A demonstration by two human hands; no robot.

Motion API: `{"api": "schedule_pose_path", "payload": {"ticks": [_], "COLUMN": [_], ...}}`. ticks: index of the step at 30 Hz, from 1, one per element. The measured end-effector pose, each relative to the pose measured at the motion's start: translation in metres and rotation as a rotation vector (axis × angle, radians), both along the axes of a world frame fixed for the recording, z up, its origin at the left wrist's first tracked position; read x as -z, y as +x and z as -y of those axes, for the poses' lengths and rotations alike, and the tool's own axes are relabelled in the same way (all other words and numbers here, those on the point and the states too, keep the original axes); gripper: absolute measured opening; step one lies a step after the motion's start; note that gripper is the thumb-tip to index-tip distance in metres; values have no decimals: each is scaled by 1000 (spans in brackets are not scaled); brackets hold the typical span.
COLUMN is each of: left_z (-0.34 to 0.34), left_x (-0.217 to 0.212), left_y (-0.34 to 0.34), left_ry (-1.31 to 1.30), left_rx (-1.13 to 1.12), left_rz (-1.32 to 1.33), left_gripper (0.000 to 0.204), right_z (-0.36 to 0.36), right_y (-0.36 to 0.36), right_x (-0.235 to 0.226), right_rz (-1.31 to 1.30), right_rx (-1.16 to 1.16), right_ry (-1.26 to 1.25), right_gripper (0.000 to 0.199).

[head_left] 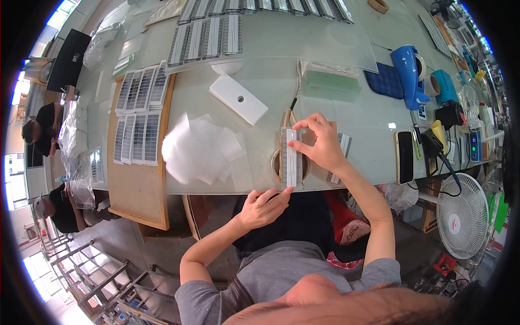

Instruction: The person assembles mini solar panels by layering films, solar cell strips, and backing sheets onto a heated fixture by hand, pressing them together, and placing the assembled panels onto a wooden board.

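In front of me a narrow grid-patterned panel (291, 165) stands lengthwise near the table's front edge, a pale strip running down its middle. Its upper end is between the thumb and forefinger of my right hand (322, 142). At the lower end, my left hand (264, 209) has its fingertips closed against the panel's near edge; a ring is on one finger. Behind the panel is a round holder (305, 167), mostly hidden, with thin sticks and a black-tipped tool (293, 104) rising above it. A second similar panel (344, 145) lies partly behind my right wrist.
Loose white sheets (200, 154) and a white block with a hole (238, 99) lie to the left. Beyond them, a wooden board (167, 162) carries several panels. A blue tape dispenser (405, 76), a phone (404, 157) and a white fan (460, 216) are at right.
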State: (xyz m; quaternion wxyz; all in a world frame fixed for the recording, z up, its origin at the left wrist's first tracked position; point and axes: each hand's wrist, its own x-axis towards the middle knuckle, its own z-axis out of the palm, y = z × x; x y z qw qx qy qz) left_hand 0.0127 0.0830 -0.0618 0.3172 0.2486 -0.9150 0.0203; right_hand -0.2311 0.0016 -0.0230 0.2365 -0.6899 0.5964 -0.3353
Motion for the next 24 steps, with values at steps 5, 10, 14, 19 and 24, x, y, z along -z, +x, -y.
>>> {"api": "schedule_pose_path", "payload": {"ticks": [5, 10, 14, 19, 24], "left_z": [0, 0, 0, 0, 0], "left_x": [1, 1, 2, 1, 2], "left_y": [0, 0, 0, 0, 0], "left_ry": [0, 5, -2, 3, 5], "left_rx": [-3, 4, 1, 3, 7], "left_rz": [0, -1, -3, -8, -12], "left_gripper": [21, 22, 22, 23, 24], "right_z": [-1, -1, -3, -2, -3], "right_y": [1, 3, 4, 5, 5], "right_x": [-1, -2, -5, -6, -7], "right_rz": [-49, -130, -172, -152, -143], "right_rx": [0, 2, 1, 9, 15], "right_ry": [-61, -133, -109, -116, -130], "right_gripper": [36, 34, 34, 35, 35]}}
